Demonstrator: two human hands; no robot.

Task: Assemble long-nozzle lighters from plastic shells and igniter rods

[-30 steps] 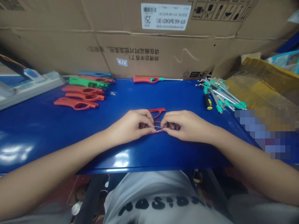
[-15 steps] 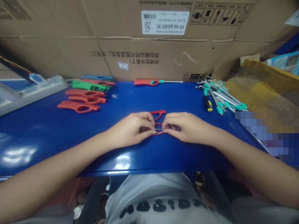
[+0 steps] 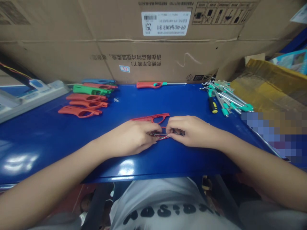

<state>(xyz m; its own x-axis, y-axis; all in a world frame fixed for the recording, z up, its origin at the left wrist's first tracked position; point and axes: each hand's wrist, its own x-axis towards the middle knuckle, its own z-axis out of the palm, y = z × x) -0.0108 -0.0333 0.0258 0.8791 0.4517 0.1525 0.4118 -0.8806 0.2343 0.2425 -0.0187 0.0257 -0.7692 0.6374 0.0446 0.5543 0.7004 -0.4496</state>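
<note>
Pinches a thin wire [image 3: 161, 134] in fingertips of the right hand [image 3: 188, 129] at a red casing [image 3: 164, 138], between both hands, and curls the left hand [image 3: 137, 135] at its 9 o'clock side (cannot tell whether pinching or merely resting there). Has a second red casing [image 3: 150, 118] just beside at 11 o'clock, a red lighter [image 3: 146, 85] at 12, and beyond, on a cardboard box [image 3: 69, 27], an upside-down white label [image 3: 166, 24] reading "25" and "KFR-46G/BpR3AES1 (B1)".

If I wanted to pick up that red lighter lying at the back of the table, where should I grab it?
Probably best by the solid left end of its red body, pinched from above and the near side. That part is thicker than the thin metal rod sticking out to the right, and the cardboard standing close behind leaves little room there.
</note>
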